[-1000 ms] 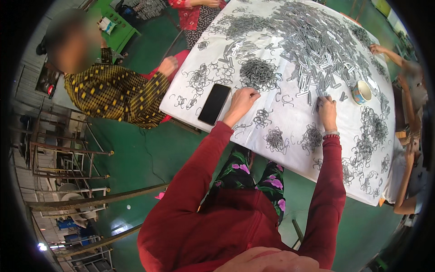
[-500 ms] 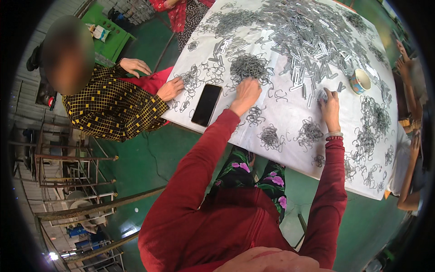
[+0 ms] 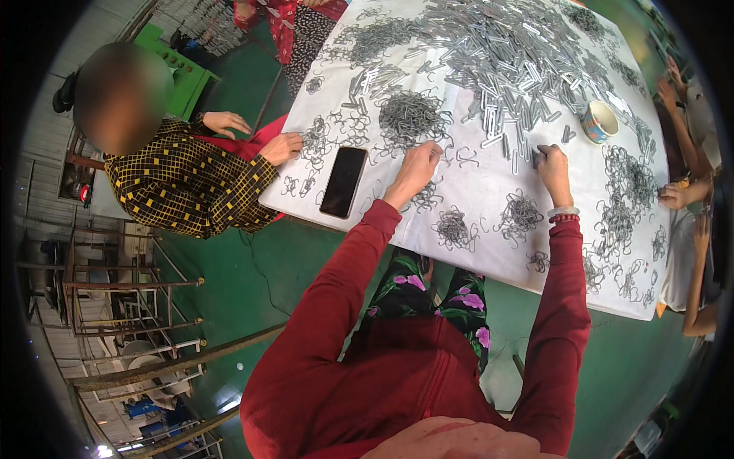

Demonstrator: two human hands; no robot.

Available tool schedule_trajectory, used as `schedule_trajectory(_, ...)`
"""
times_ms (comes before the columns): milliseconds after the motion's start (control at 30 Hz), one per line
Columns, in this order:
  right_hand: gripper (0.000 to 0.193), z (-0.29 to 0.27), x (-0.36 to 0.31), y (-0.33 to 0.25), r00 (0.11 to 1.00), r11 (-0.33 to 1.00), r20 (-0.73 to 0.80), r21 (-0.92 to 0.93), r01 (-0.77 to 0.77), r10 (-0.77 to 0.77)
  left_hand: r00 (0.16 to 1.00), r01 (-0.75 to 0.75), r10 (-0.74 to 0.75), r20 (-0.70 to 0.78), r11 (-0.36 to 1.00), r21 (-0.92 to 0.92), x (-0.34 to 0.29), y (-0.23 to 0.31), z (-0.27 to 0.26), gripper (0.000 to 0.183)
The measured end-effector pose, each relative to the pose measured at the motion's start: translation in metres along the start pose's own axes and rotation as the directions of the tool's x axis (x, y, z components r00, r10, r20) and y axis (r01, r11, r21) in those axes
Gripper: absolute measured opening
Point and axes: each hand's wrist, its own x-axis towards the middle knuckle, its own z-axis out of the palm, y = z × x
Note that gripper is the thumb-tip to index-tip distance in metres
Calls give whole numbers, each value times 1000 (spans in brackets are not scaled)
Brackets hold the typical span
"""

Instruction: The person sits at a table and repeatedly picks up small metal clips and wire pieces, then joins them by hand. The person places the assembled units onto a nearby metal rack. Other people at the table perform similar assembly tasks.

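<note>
My left hand (image 3: 417, 172) is closed in a pinch just below a dense pile of bent wire hooks (image 3: 413, 118); what its fingertips hold, if anything, is too small to make out. Over on the right, my right hand (image 3: 554, 172) has its fingers closed on a small grey metal piece (image 3: 537, 157). Beyond that hand spreads a large heap of flat, elongated metal clips (image 3: 512, 69). Smaller clusters of wire hooks (image 3: 520, 216) lie between my forearms, near the table's front edge.
A black phone (image 3: 344, 182) lies left of my left hand. A paper cup (image 3: 599, 122) stands beyond my right hand. More hooks (image 3: 623, 191) cover the right side of the white-covered table (image 3: 489, 180). A person in a checked top (image 3: 202, 180) sits at left; other people's arms (image 3: 692, 161) show at right.
My left hand has drawn back slightly from the hook pile toward me. My right hand remains near the clips, its fingers turned more to the left. The whole view has shifted a little.
</note>
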Motion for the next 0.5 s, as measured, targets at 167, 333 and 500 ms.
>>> schedule_trajectory(167, 26, -27, 5, -13, 993, 981, -27, 159, -112, 118, 977, -203, 155, 145, 878, 432, -6, 11, 0, 24)
schedule_trajectory(333, 30, -13, 10, 12, 998, 998, 47, -46, -46, 48, 969, -226, 121, 215, 783, 579, -9, 23, 5, 19)
schedule_trajectory(500, 14, 14, 3, 0, 980, 982, 125, -82, 168, -157, 961, -271, 182, 208, 762, 588, -11, 11, 5, 16)
